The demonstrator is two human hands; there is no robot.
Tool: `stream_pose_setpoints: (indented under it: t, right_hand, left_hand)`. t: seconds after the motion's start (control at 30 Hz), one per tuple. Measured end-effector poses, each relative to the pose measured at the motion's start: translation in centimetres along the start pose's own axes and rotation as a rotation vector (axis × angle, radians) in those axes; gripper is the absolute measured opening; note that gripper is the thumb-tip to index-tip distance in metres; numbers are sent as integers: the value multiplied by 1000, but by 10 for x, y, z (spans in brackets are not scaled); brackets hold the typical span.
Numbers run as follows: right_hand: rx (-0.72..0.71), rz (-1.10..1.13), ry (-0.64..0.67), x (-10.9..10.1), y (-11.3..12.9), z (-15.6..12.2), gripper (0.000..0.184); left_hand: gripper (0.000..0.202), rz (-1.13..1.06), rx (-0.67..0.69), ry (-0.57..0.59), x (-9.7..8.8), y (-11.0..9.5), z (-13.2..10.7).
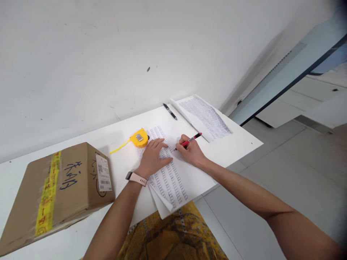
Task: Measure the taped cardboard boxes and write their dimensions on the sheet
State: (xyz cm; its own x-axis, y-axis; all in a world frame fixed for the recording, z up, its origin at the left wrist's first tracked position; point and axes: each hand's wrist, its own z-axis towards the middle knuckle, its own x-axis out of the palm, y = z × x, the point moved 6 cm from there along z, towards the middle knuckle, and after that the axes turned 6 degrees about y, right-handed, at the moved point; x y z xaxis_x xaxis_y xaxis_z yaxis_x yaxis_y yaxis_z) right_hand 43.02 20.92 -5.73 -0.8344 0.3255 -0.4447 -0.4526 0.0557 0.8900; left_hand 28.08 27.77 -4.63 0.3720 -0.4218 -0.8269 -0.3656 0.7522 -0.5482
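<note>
My left hand (154, 156) lies flat, fingers stretched out, on a printed sheet of paper (173, 177) covered in columns of small text. It wears a watch with a pink strap on the wrist. My right hand (191, 150) grips a red pen (189, 141), whose tip touches the sheet just right of my left fingertips. A yellow tape measure (139, 138) sits on the table right above my left hand, its tape pulled out a little to the left.
A taped cardboard box (59, 191) with handwriting and a label stands at the left on the white table (238, 144). A black pen (170, 111) and another printed stack of papers (204, 117) lie at the back right by the wall. Grey floor lies to the right.
</note>
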Motion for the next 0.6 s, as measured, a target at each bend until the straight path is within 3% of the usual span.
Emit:
stream_pose_setpoints:
  t: [0.17, 0.33, 0.4, 0.47, 0.53, 0.6]
  right_hand:
    - [-6, 1, -26, -1, 0, 0, 24]
    - [-92, -62, -180, -14, 4, -2, 16]
    - [-206, -186, -192, -18, 9, -2, 8]
    - [-299, -347, -128, -16, 11, -1, 20]
    - [-319, -484, -56, -12, 7, 2, 30]
    - [-295, -556, -54, -9, 1, 6, 37]
  left_hand:
    - [36, -1, 1, -2, 0, 1, 0]
    - [34, 4, 20, -38, -1, -1, -3]
    - [25, 13, 40, -155, -8, -3, -5]
    - [16, 61, 36, -336, -20, -4, -9]
    - [15, 164, -12, -494, -32, -2, -13]
    - [20, 274, -86, -571, -40, 4, -15]
